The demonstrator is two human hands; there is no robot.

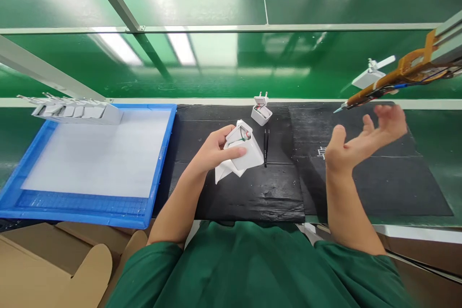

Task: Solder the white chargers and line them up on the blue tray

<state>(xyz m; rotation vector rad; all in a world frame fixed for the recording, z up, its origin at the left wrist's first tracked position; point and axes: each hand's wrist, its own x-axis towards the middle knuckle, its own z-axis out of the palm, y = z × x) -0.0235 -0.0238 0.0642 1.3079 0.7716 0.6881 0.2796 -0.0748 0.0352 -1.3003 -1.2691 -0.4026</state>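
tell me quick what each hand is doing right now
Left hand: closed on an open white plastic charger housing with wires showing inside.
Right hand: open, palm up, holding nothing, raised over the black mat.

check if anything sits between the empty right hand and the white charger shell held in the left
Only the black tweezers lie on the mat between the right hand and the charger shell gripped by the left hand.

Glossy white plastic charger shell (241,150), matt black mat (252,192), blue plastic tray (163,154)
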